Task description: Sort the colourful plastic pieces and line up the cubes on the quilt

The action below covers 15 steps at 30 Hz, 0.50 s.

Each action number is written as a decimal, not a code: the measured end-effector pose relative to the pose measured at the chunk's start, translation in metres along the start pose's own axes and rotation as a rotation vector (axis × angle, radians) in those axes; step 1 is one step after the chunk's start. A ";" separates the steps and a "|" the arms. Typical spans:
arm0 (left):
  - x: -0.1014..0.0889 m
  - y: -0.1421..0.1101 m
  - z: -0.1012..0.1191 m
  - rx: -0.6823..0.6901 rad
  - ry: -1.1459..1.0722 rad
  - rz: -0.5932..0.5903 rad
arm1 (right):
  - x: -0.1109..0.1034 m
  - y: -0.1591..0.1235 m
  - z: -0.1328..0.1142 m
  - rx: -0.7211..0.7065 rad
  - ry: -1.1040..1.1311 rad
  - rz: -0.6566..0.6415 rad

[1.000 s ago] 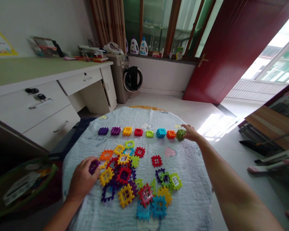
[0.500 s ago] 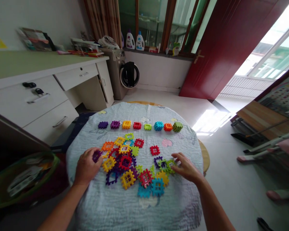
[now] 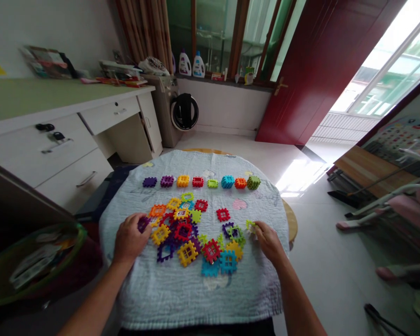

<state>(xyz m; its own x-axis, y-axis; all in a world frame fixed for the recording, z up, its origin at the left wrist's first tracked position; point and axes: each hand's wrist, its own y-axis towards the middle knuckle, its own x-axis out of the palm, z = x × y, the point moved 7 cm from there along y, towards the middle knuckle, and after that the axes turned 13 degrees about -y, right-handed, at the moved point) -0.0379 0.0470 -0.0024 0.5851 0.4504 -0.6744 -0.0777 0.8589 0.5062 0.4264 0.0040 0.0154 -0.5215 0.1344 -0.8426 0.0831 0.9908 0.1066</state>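
Observation:
A round table under a pale blue quilted cloth [image 3: 196, 298] carries a heap of flat plastic interlocking tiles [image 3: 192, 233] in several colours. Along its far side runs a row of built cubes [image 3: 201, 182], ending at the right in a green cube [image 3: 253, 182]. My left hand [image 3: 129, 239] rests at the heap's left edge, fingers curled round a purple tile [image 3: 142, 224]. My right hand [image 3: 269, 241] sits at the heap's right edge, fingertips pinching a light green tile [image 3: 251, 226].
A white desk with drawers [image 3: 66, 140] stands at the left, a washing machine [image 3: 177, 112] beyond it. A green basket [image 3: 28, 266] is on the floor at the lower left. A red door [image 3: 322, 65] and a wooden bench [image 3: 367, 170] are on the right.
My right hand left the green cube at the row's right end and came back to the heap, where it now pinches a light green tile. My left hand stayed on the purple tile.

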 end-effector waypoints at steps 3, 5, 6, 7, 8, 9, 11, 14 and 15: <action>0.001 0.000 -0.001 -0.011 0.000 -0.014 | 0.003 0.002 0.016 0.155 0.019 0.037; 0.001 0.000 -0.001 -0.019 0.000 -0.021 | 0.009 0.003 0.025 0.217 0.012 0.031; 0.001 0.000 -0.001 -0.022 0.001 -0.023 | 0.012 0.003 0.027 0.222 -0.015 0.041; 0.001 0.000 -0.001 -0.024 0.002 -0.023 | 0.013 0.004 0.029 0.206 -0.057 0.059; 0.001 0.000 0.000 -0.025 0.004 -0.023 | 0.014 0.005 0.030 0.176 -0.108 0.082; 0.001 0.000 0.000 -0.028 0.006 -0.022 | 0.014 0.005 0.030 0.141 -0.163 0.107; 0.001 0.000 0.000 -0.036 0.008 -0.022 | 0.012 0.005 0.030 0.086 -0.263 0.158; 0.001 -0.001 0.001 -0.042 -0.002 -0.026 | 0.004 0.007 0.027 0.089 -0.356 0.236; 0.000 -0.001 0.001 -0.043 -0.006 -0.025 | 0.002 0.010 0.022 0.088 -0.357 0.258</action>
<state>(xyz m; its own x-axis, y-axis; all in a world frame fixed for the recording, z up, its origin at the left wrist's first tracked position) -0.0367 0.0461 -0.0022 0.5922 0.4268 -0.6835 -0.0975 0.8799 0.4650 0.4448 0.0135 0.0031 -0.1502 0.3484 -0.9252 0.2517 0.9185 0.3050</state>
